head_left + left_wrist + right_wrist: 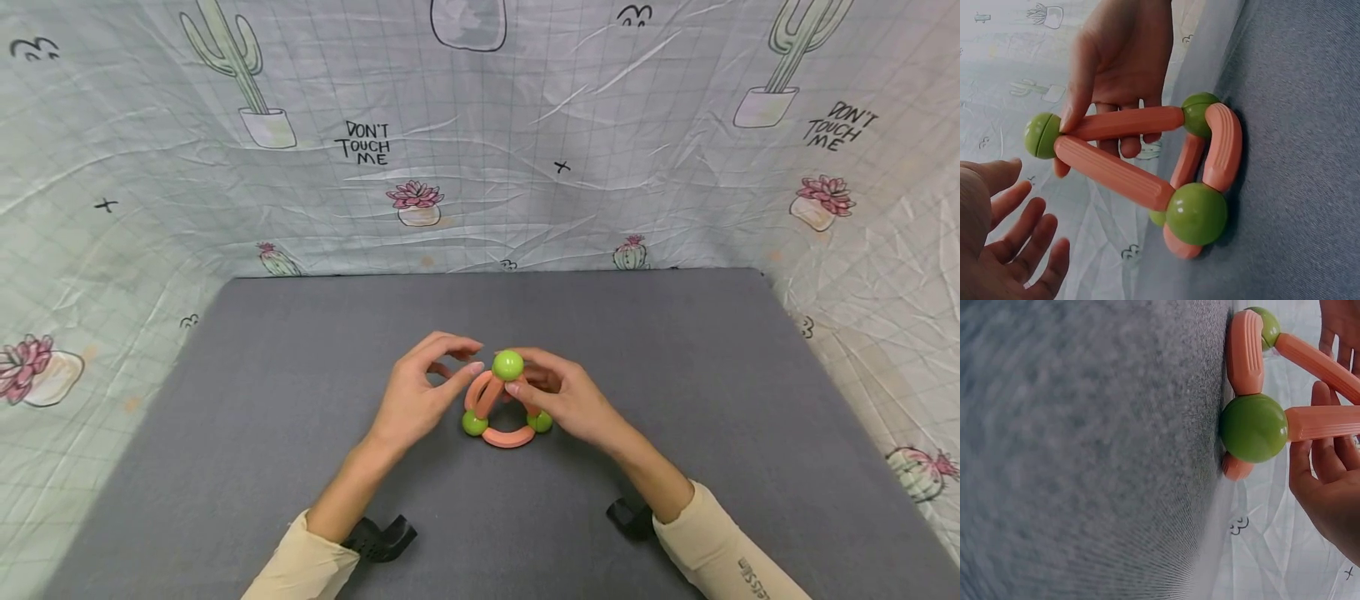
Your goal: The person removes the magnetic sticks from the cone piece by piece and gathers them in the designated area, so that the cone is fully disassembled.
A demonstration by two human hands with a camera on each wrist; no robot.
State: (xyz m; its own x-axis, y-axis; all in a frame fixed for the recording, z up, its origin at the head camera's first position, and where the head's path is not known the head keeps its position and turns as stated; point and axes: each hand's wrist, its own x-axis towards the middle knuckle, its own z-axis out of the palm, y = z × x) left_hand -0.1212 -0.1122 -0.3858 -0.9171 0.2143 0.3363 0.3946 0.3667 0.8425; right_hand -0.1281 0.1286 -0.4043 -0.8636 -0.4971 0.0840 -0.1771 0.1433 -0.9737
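Note:
A small frame of orange rods and green balls stands on the grey tabletop [315,467]. Curved orange rods [508,438] form its base, with green balls [1197,214] at the corners. Two straight orange rods [1113,172] lean up to one green ball [508,365] at the peak. Just under that ball, my right hand [570,396] pinches a straight orange rod [1135,122], thumb on the near side and fingers behind. My left hand [416,396] is held beside the frame on its left, fingers loosely bent and apart from the top ball, holding nothing.
A pale fabric sheet [487,150] printed with cacti and potted plants hangs behind the table and along both sides. Black wrist mounts [382,540] show below the forearms, near the beige sleeves [303,560].

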